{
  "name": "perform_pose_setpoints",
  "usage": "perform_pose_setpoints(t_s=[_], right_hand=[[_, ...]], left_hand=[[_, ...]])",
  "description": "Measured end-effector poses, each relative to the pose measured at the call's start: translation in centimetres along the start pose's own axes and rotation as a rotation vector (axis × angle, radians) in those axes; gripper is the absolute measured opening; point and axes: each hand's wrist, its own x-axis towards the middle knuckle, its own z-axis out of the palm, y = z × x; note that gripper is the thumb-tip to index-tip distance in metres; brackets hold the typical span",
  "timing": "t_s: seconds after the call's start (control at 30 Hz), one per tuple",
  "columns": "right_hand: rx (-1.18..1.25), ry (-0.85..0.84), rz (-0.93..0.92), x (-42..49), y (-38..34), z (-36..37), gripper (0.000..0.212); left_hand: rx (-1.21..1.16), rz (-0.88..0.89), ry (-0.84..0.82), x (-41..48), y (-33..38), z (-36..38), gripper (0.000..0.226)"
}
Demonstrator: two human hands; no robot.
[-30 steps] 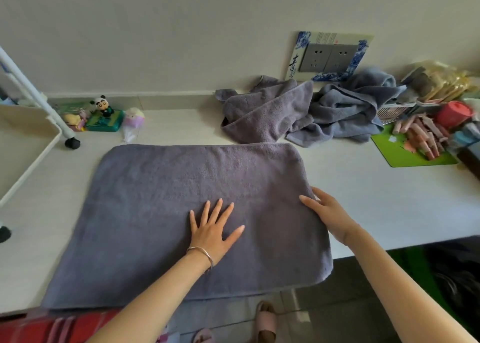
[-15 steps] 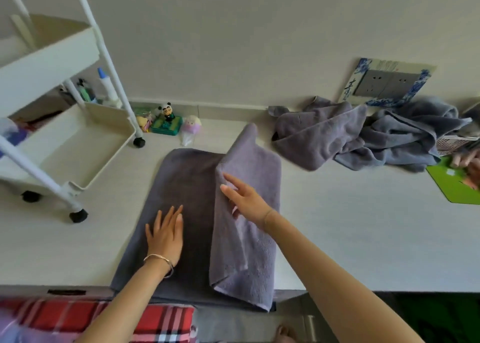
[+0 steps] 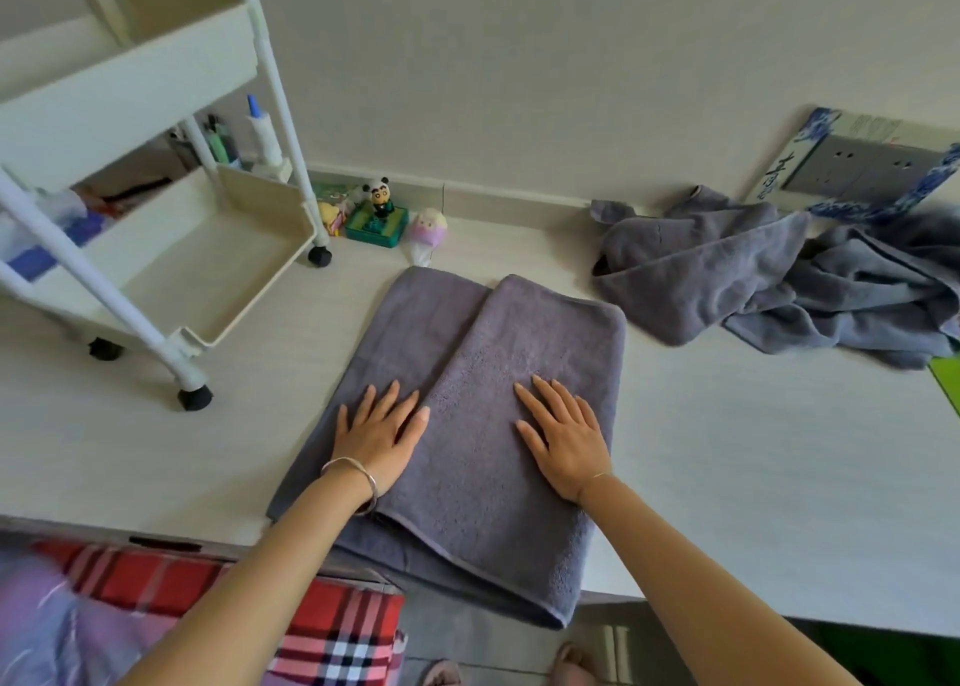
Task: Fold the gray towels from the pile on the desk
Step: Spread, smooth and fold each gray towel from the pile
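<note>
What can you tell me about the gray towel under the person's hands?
The gray towel is terry-like cloth with a stitched hem. It lies flat on the desk, folded, its right part laid over the left so a strip of the lower layer shows. Its near end hangs over the desk's front edge. The left hand rests flat by the flap's edge, the right hand flat on the flap.
</note>
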Motion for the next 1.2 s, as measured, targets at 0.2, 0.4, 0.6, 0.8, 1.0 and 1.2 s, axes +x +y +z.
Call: perform_pose_setpoints(t_s=[0.2,0.4,0.6,0.8,1.0,1.2], right_hand=[[0.027,0.013,-0.022,1.1,3.4,-2.1,0.075],[0.473,0.151,0.174,7.9,2.6,-6.6,0.036],[0.281,0.111,0.23,14.8,3.2,-7.6,0.062],[0.324,0.031,0.453,18.7,4.2,-6.6,0.077],[0.326,0.136,0.423,20.5,4.4,-6.5,0.046],[0.394,0.069,0.306,20.5,5.0,-6.0,0.035]], left_hand=[[0.012,0.075,0.037,-0.7,2.9,0.6,0.076],[-0.31,0.087,0.11,-1.1,3.4,0.2,0.045],[-0.474,0.058,0.061,1.3,3.7,-0.8,0.03],[-0.497,0.053,0.024,3.4,4.0,-0.5,0.024],[-0.481,0.034,0.0,3.6,4.2,-0.2,0.025],[-0.498,0.108,-0.06,2.9,4.9,0.5,0.028]])
